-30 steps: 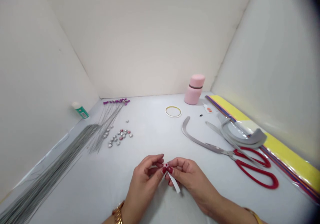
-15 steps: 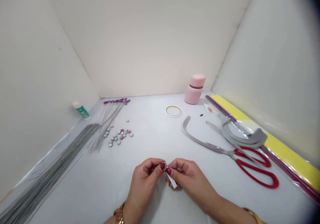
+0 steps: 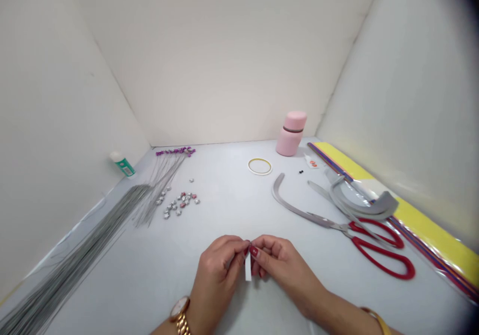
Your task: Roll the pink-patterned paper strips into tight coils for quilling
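Close to the table's front, my left hand (image 3: pixel 221 266) and my right hand (image 3: pixel 280 261) meet at the fingertips, both closed. Between them they pinch a narrow white paper strip (image 3: pixel 248 269), its loose end hanging down toward me. The upper end of the strip is hidden behind thumbs and fingers, so its shape there cannot be made out. Left of the hands lies a group of small folded paper stars (image 3: pixel 178 205), mostly silver with a few pinkish red. To the right, red-handled scissors (image 3: pixel 346 229) lie beside curved grey paper strips (image 3: pixel 368 205).
A long bundle of grey wires (image 3: pixel 90 240) runs down the left, with purple-tipped stems (image 3: pixel 175 151) behind. A glue stick (image 3: pixel 122 165) leans by the left wall. A tape roll (image 3: pixel 260 166), pink flask (image 3: pixel 292 134), small white tube (image 3: pixel 311 162) and yellow sheets (image 3: pixel 422 225) stand or lie farther right.
The strip's free end has swung left and now hangs almost straight down. My left hand has turned, bringing the watch face into sight. My right hand has hardly moved.
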Available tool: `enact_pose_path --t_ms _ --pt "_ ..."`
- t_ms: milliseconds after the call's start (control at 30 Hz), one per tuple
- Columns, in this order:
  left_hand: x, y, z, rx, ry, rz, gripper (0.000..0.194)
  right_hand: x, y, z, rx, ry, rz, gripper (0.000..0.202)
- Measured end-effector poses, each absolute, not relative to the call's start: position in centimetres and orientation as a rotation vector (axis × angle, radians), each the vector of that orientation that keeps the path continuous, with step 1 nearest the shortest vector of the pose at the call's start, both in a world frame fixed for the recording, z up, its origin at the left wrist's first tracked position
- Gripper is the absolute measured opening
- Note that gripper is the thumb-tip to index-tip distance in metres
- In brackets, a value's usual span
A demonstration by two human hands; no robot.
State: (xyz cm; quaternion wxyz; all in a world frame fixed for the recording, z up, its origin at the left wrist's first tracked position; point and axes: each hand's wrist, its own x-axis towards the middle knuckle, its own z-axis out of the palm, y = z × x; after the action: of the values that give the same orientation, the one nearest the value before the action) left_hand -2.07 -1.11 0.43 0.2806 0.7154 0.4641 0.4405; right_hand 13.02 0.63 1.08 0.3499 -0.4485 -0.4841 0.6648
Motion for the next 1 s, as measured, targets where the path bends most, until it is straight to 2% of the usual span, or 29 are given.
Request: enact_pose_path --t_ms 133,333,533,867,1000 --pt "-2.0 -1.1 0.7 1.846 1.21 1.092 0.021 13.1 0.7 1.2 -1.149 -1.186 1.737 0.024" --pt "-2.3 -0.2 0.3 1.423 1.22 1.074 0.018 13.4 1.0 0.8 -1.167 -1.201 1.732 0.028" --pt "-2.1 -0.1 0.6 1.44 1.207 1.013 0.016 13.4 1.1 0.4 -1.183 -1.227 1.744 0.033" --pt "-1.6 -0.5 0.5 1.141 1.127 1.037 0.012 13.1 0.9 0.7 -1.179 -1.189 1.747 0.024" --pt "-1.6 -0.3 0.6 1.011 1.248 1.075 0.009 13.1 0.8 0.5 -1.207 -1.29 1.731 0.019"
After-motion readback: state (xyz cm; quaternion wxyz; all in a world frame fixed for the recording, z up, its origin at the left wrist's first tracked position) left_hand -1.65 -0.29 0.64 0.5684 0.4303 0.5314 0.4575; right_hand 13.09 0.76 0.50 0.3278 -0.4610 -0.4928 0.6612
